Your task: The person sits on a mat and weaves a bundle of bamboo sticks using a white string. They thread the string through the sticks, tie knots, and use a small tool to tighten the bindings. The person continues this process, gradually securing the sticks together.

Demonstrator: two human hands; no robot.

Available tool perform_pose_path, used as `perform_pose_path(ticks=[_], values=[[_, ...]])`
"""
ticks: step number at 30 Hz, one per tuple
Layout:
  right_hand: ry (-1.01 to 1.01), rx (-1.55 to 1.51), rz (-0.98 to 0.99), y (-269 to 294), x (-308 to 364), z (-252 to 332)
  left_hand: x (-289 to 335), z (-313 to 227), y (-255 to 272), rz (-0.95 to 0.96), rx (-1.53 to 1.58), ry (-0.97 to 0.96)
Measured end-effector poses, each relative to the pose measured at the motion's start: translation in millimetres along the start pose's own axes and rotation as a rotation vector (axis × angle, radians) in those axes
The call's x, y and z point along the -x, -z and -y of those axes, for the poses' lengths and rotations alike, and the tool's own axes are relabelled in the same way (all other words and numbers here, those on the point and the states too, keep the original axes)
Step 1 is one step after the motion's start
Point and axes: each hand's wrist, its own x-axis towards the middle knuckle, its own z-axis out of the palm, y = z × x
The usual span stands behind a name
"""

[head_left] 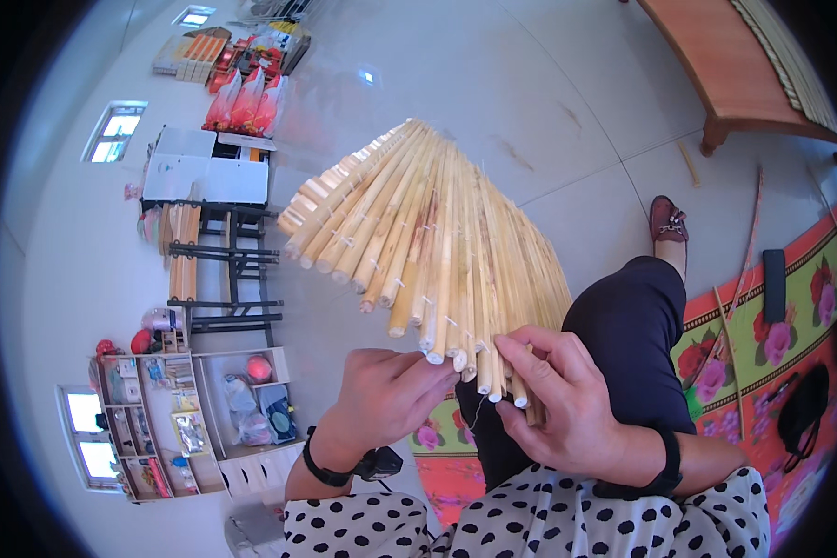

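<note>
A mat of pale reed stalks, bound side by side with thin white thread, fans out before me and curls over at its left end. At its near edge my left hand has its fingers closed on the stalk ends from the left. From the right, my right hand grips the last few stalks between thumb and fingers. A loose thread dangles between the two hands. The mat's right part rests by my right knee. Some of my left fingertips are hidden.
A floral cloth lies at the right, with a dark phone-shaped object, a black bag and a thin stick. Beyond stands a wooden bench. Shelves and folded tables line the left wall.
</note>
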Motion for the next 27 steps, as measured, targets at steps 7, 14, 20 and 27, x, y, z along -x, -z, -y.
perform_pose_path(ticks=[7, 14, 20, 27], values=[[0.021, 0.019, -0.011, -4, 1, -3, 4, 1, -1, -0.018, 0.098, 0.079], [0.000, 0.001, -0.018, -7, 2, -2, 7, -7, 7, 0.053, 0.226, 0.171], [0.015, -0.001, -0.027, -4, 1, -5, 10, 0, -4, -0.003, 0.343, 0.164], [0.009, -0.014, 0.003, -5, 0, -4, 20, -5, -13, -0.084, 0.388, 0.256]])
